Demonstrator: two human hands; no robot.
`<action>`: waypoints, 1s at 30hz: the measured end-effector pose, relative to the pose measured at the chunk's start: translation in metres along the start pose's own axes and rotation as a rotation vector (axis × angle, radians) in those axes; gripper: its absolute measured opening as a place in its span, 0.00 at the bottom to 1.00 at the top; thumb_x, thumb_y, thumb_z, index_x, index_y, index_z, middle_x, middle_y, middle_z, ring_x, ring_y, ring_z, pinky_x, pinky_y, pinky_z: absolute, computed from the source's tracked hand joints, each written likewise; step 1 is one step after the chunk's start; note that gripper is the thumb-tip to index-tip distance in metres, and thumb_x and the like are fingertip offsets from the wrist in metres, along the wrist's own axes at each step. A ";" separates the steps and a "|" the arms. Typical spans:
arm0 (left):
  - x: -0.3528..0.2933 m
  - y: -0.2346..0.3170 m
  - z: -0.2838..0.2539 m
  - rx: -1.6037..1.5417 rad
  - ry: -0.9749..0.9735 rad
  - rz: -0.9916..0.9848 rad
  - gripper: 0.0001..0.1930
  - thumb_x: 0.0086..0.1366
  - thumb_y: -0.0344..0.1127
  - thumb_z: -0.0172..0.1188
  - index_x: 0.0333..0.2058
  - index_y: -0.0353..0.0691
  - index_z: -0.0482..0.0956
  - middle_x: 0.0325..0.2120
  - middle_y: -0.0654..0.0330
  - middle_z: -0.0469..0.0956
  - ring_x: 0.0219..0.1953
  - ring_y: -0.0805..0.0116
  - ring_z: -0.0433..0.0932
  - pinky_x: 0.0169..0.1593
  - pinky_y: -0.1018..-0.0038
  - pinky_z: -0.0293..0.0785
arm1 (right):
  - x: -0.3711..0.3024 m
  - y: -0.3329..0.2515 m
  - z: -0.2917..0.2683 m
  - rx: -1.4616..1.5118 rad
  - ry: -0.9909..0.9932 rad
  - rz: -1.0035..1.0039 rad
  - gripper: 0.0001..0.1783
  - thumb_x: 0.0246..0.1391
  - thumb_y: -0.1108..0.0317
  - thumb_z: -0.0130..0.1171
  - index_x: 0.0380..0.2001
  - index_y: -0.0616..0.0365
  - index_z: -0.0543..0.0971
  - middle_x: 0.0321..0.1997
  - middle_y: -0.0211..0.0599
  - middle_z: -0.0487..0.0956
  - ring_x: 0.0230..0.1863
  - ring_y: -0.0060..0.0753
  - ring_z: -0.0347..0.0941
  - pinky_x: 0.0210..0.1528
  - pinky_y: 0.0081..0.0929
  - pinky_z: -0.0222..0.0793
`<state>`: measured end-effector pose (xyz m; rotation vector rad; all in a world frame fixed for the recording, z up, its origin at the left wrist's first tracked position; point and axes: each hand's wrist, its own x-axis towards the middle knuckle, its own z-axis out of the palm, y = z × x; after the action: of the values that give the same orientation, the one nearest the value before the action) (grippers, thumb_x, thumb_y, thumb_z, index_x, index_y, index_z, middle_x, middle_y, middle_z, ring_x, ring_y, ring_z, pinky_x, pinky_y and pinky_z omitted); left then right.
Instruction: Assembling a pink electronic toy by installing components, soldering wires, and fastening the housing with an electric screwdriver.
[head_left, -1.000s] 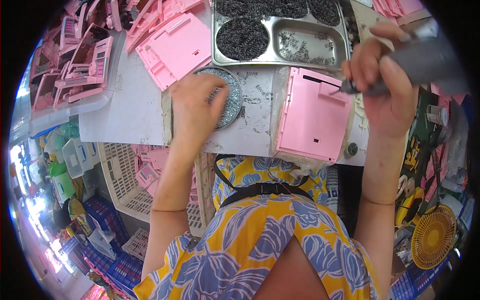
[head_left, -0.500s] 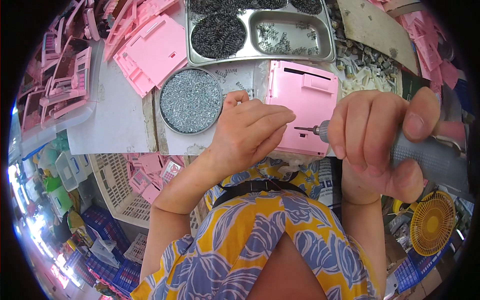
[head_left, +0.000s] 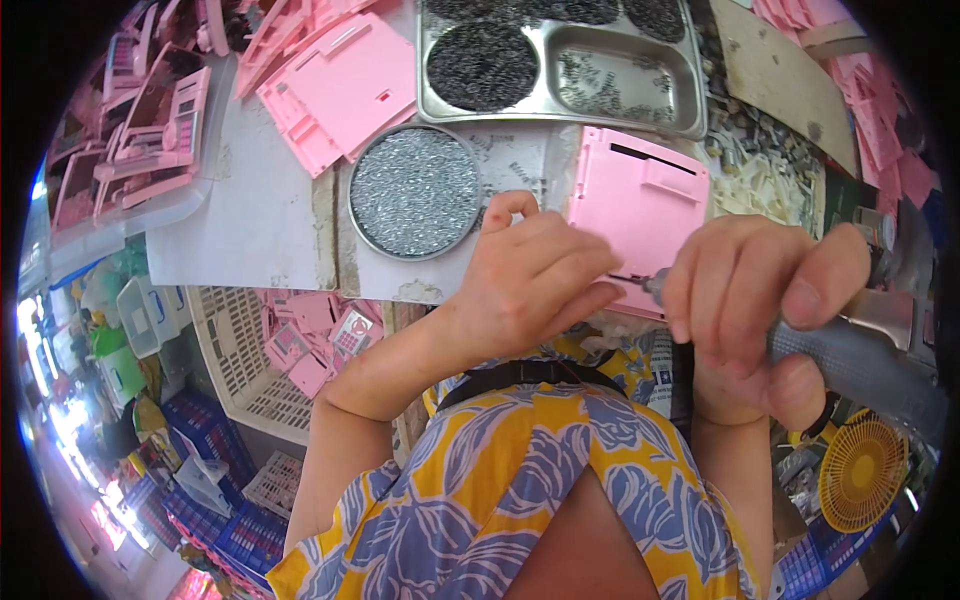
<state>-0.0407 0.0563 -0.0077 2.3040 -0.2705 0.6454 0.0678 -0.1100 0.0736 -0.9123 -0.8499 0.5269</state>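
In my right hand (head_left: pixel 745 310) is a grey electric screwdriver (head_left: pixel 850 365), its thin bit pointing left over the lower part of a pink plastic casing (head_left: pixel 645 215). My left hand (head_left: pixel 535 280) is closed, thumb and fingers pinched together at the bit's tip; whatever they hold is too small or hidden to make out. The casing lies on the table with a dark slot near its far edge. Just left of that hand stands a round tin (head_left: pixel 353 205) full of small silvery metal pieces, probably screws.
A steel compartment tray (head_left: pixel 560 120) at the back holds dark coil springs (head_left: pixel 480 65). More pink panels (head_left: pixel 345 85) lie at the back left, beside a clear bin (head_left: pixel 190 215) of pink parts. A white crate (head_left: pixel 235 350) stands below the table edge. A yellow fan (head_left: pixel 863 470) is at lower right.
The view has shifted, so the table things appear farther right. My left fingertips have come to the screwdriver bit's tip, where a gap showed before. The right hand keeps its grip.
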 end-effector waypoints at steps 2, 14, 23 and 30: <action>0.007 -0.011 -0.019 0.160 -0.075 -0.110 0.12 0.50 0.32 0.72 0.34 0.43 0.82 0.36 0.64 0.82 0.36 0.65 0.77 0.44 0.64 0.63 | -0.002 0.002 -0.004 -0.042 0.050 -0.027 0.17 0.58 0.59 0.62 0.46 0.48 0.68 0.16 0.18 0.68 0.15 0.17 0.63 0.23 0.21 0.66; -0.022 -0.086 -0.060 0.510 0.012 -0.385 0.10 0.60 0.32 0.64 0.22 0.39 0.75 0.23 0.57 0.72 0.30 0.55 0.72 0.40 0.59 0.64 | -0.057 -0.016 -0.021 -0.169 0.275 0.056 0.19 0.57 0.57 0.64 0.44 0.50 0.68 0.17 0.22 0.67 0.16 0.21 0.61 0.24 0.24 0.63; 0.019 0.012 0.021 -0.303 -0.255 -0.028 0.18 0.55 0.29 0.69 0.17 0.39 0.66 0.17 0.59 0.64 0.22 0.58 0.65 0.28 0.64 0.62 | -0.101 -0.017 -0.029 -0.059 0.211 0.075 0.17 0.52 0.76 0.61 0.45 0.56 0.70 0.24 0.33 0.71 0.26 0.27 0.66 0.34 0.33 0.69; 0.020 0.018 0.048 -0.344 -0.337 -0.019 0.10 0.54 0.28 0.67 0.23 0.39 0.71 0.23 0.58 0.70 0.27 0.55 0.70 0.32 0.64 0.66 | -0.107 0.001 -0.032 -0.220 0.135 0.018 0.12 0.49 0.77 0.64 0.37 0.58 0.75 0.25 0.37 0.75 0.22 0.29 0.68 0.27 0.29 0.68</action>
<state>-0.0122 0.0098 -0.0168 2.0663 -0.4770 0.1765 0.0330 -0.2010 0.0183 -1.1445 -0.7869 0.3872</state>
